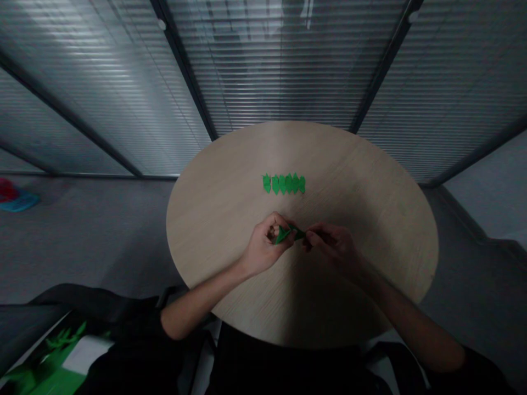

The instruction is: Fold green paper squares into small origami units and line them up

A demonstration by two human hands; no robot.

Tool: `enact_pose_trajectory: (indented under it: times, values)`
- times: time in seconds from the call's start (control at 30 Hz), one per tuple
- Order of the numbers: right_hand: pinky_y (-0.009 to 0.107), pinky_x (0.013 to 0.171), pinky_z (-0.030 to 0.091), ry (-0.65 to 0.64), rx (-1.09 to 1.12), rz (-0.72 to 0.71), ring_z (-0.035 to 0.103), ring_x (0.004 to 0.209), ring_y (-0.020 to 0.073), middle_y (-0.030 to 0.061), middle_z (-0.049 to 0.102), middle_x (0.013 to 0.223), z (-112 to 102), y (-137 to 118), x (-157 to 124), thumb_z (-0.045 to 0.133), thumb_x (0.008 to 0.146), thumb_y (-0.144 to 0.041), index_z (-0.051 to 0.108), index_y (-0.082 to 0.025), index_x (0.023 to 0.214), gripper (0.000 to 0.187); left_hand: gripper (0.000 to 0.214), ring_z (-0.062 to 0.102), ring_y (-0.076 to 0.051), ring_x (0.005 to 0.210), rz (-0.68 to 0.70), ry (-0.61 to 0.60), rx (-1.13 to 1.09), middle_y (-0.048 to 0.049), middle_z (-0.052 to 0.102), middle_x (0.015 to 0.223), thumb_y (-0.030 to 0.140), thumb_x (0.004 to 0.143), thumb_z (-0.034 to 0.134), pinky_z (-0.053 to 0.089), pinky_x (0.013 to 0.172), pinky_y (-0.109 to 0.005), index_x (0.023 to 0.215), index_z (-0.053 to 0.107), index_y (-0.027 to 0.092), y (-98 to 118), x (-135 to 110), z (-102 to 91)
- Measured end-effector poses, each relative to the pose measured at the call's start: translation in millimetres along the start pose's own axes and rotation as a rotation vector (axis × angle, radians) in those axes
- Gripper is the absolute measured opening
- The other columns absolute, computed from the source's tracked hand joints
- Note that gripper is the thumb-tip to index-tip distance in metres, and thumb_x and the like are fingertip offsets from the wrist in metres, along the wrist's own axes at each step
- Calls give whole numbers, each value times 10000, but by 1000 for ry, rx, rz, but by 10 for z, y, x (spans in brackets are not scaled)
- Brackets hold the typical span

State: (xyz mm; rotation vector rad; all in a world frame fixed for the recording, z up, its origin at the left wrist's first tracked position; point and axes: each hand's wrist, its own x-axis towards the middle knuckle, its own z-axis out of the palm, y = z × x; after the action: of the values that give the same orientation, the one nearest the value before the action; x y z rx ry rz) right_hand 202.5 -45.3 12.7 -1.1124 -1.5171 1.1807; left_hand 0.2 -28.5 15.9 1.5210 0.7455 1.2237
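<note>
Both of my hands pinch a small folded piece of green paper (288,232) just above the round wooden table (230,181). My left hand (265,247) curls its fingers round the paper's left end. My right hand (331,244) grips the right end between thumb and fingers. Beyond the hands, near the table's middle, lies a neat row of several folded green paper pieces (284,184), side by side and touching.
Glass walls with closed blinds (288,60) stand behind the table. Grey carpet floor surrounds it. A red and blue object (14,197) lies on the floor far left. Green and white sheets (61,362) sit at the bottom left by my dark sleeve.
</note>
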Motion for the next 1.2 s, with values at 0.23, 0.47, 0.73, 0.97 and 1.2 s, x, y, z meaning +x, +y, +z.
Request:
enact_pose_trajectory:
  times: [0.23,0.47,0.73,0.97,1.2]
  values:
    - [266,585,572,10,-36,-20,704,609,160,46,757,696,27,-5,6,738,909,-508,765,-192,814,331,240,665,-137,734,-11,-15,46,-57,733,912,280,921,724,538,631,-269,827,516,205,-38,-8,1]
    - [257,595,565,-6,-53,-49,697,609,153,40,739,680,5,-29,-5,696,948,-505,728,-192,784,355,187,638,-138,732,17,-9,118,-50,702,884,261,941,697,509,634,-270,870,534,203,-38,-28,-12]
    - [243,565,536,-19,-104,-44,675,605,149,34,721,686,4,0,1,680,951,-458,736,-182,831,306,209,625,-128,730,18,-13,85,-49,690,906,243,901,728,514,630,-247,868,526,202,-87,-39,2]
    - [265,598,550,-42,-90,-62,679,620,154,32,737,713,13,-17,10,706,938,-449,748,-199,823,278,211,628,-129,718,10,-16,93,-49,697,892,235,885,732,524,624,-248,844,528,202,-93,-26,-1]
    - [261,592,531,-52,-94,-49,678,623,152,26,726,694,-10,-1,-6,675,970,-485,728,-203,802,333,191,617,-124,687,21,-4,138,-38,695,864,243,906,715,541,617,-252,855,534,208,-64,-44,-1]
